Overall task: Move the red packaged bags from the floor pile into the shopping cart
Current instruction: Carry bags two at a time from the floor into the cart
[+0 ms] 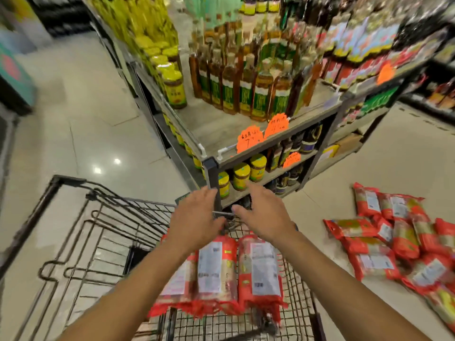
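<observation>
Bags in red packaging (pixel 261 269) lie in the shopping cart (pixel 298 299), 3 of them side by side on the wire mesh floor, lengthwise, white labels up. The cart is in the lower middle of the view, with its black folding frame out to the left. The rest of the red bags sit in a loose floor pile (pixel 394 244) to the right of the cart, overlapping one another on the pale tile floor (pixel 98 134).

Both bare forearms reach forward over the cart. The left hand (pixel 197 217) hovers above the far end of the loaded bags, palm down, fingers straight and close together, gripping nothing. The right hand (pixel 263 215) is just beside it, fingers straight and slightly spread, also holding nothing. The 2 hands are near each other but apart.

Just beyond the fingertips stands the corner post of a grey shelf unit (pixel 246 129). Its top tier carries amber oil bottles (pixel 246 89) with green labels and yellow-lidded jars (pixel 173 89). Orange price tags (pixel 248 141) hang from the shelf edge, and more yellow-lidded jars sit on the tier below.
</observation>
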`<state>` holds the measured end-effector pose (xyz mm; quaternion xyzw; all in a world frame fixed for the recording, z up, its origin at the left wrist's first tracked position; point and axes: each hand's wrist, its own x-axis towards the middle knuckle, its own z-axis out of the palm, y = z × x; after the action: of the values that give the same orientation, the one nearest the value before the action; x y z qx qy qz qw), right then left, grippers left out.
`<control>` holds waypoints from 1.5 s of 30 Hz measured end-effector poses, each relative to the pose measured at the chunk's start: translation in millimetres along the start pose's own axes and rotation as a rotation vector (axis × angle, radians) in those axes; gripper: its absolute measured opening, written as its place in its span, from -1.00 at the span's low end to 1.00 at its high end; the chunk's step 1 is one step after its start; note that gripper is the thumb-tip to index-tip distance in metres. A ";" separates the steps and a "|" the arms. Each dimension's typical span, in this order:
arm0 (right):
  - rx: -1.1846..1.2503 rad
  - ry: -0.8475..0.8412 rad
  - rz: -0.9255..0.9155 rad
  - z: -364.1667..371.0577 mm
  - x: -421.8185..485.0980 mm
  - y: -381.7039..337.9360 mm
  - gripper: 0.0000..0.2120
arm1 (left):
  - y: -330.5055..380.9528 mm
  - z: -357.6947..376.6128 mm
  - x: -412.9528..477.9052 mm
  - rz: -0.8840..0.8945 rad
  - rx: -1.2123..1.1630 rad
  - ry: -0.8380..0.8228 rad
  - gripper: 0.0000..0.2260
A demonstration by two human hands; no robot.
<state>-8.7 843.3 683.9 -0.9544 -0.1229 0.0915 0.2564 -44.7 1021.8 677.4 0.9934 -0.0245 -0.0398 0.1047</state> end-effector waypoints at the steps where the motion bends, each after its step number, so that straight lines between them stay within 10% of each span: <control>1: -0.054 0.021 -0.029 -18.3 -3.6 -6.3 -0.37 | 9.0 -22.6 -1.5 0.004 0.035 0.037 -0.33; 17: -0.435 0.294 0.001 -165.1 -75.6 1.2 -0.24 | 121.1 -139.7 -10.6 0.211 0.243 0.341 -0.33; 45: -0.427 0.453 1.130 -140.2 -483.5 25.4 -0.15 | 341.1 -63.6 -191.8 1.246 -0.061 0.134 -0.38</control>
<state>-431.4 620.5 844.3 -0.8976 0.4403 -0.0178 -0.0075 -244.0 712.6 825.2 0.7896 -0.5910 0.0906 0.1378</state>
